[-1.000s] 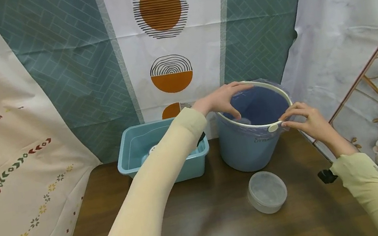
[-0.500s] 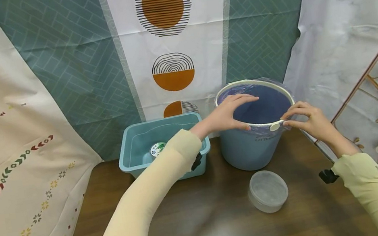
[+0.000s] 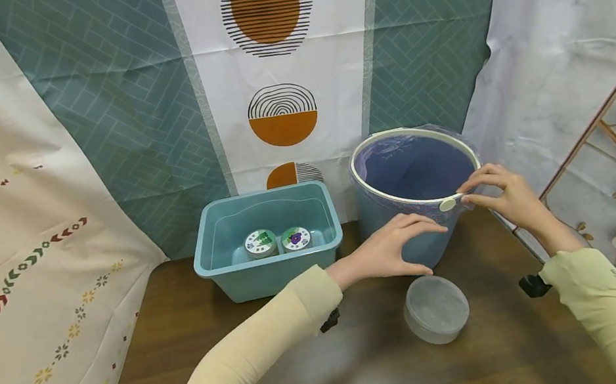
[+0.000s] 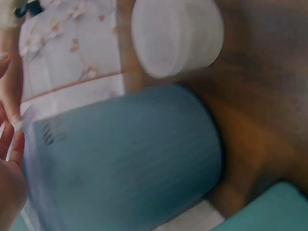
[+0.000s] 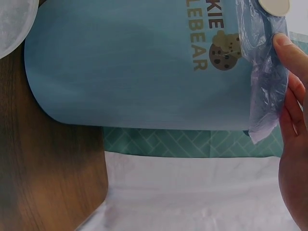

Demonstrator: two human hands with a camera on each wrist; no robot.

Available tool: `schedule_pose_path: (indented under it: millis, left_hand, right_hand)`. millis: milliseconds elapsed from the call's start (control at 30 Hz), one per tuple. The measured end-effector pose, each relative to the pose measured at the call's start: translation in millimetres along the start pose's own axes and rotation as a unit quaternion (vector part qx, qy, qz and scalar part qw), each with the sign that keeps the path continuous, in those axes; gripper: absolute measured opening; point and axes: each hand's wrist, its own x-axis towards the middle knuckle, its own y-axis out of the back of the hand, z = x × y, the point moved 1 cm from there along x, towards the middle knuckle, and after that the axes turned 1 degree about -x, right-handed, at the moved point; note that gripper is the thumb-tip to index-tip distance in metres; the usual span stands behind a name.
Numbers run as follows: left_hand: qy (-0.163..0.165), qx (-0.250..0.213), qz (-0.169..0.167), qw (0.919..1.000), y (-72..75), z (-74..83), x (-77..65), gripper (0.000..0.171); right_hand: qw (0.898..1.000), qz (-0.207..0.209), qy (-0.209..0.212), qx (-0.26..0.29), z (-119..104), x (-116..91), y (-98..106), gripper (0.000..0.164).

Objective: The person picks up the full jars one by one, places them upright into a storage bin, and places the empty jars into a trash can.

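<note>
A blue trash bin [image 3: 370,216] with a pale rim ring and a thin plastic liner [image 5: 262,82] stands on the table. My right hand [image 3: 499,193] pinches the bin's rim at the front right, beside a round cream button, with thumb and fingers over the liner. In front of the bin, my left hand [image 3: 391,251] is in the air with thumb and fingers spread, holding nothing. Just below its thumb sits a round translucent plastic container [image 3: 436,309] on the table. The left wrist view shows the bin's side [image 4: 125,159] and this container [image 4: 173,38], both blurred.
A teal plastic basin [image 3: 272,273] stands left of the bin. Inside lie two round tubs, one with a green-printed lid [image 3: 260,243] and one with a purple-printed lid [image 3: 296,239]. Patterned cloths [image 3: 126,133] hang behind and at both sides of the wooden table [image 3: 185,330].
My left hand has come away from over the bin's opening, down and toward the translucent container, uncovering both tubs in the basin. My right hand keeps its hold on the rim.
</note>
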Motion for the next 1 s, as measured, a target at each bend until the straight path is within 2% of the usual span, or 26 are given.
schedule_pose_path:
  millis: [200,400,667,1000]
  left_hand:
    - [0.025,-0.001,-0.037,0.999,-37.1,-4.3,-10.3,0.08]
    - [0.044,-0.014,-0.036,0.9983,-70.1,-10.2,-14.2,0.079]
    - [0.089,-0.045,-0.028,0.9946,-101.6,-18.2,-17.3,0.079]
    - [0.146,-0.097,-0.017,0.9844,-134.4,-29.9,-24.7,0.088]
  right_hand:
    - [1.0,-0.001,0.001,0.0,0,0,-1,0.023]
    - [1.0,0.003,-0.015,0.003,-1,-2,0,0.021]
    - [1.0,0.006,-0.025,0.011,-2,-3,0,0.021]
    - [0.999,0.003,-0.035,0.016,-6,-3,-1,0.021]
